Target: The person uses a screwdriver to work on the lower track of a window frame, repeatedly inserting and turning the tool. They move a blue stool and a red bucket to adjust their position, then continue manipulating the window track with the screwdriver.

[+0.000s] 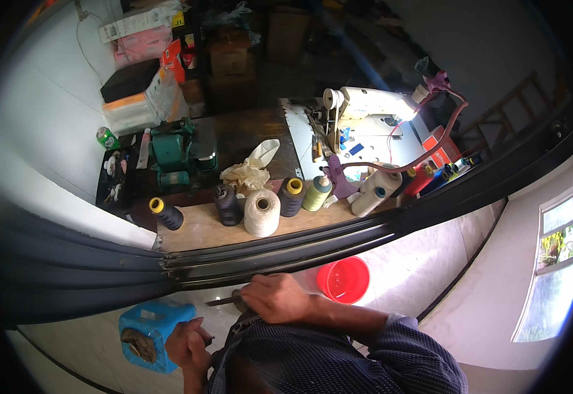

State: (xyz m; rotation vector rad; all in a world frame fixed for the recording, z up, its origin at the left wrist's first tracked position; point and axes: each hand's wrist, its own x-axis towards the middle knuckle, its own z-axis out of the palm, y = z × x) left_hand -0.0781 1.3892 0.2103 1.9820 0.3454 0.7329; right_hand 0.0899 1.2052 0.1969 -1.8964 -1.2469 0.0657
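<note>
My right hand (276, 297) is closed in front of my body. A narrow dark strip (223, 301) sticks out to its left, with a small bright spot near the fist; its exact kind does not show. Lower and to the left, my left hand (189, 345) is curled at the side of my dark patterned shirt (299, 358). A small dark tip shows by its fingers, and I cannot make out what it belongs to. Beside the left hand stands a blue box-shaped container (158, 315) with a brown round part on its side.
A red bucket (343, 280) stands on the pale floor beyond my right forearm. Past a dark sliding-door track (280, 246), thread cones (261, 212) line a wooden ledge. Behind them are a lit sewing machine (372, 105), a green motor-like machine (170, 150) and crumpled cloth (247, 174).
</note>
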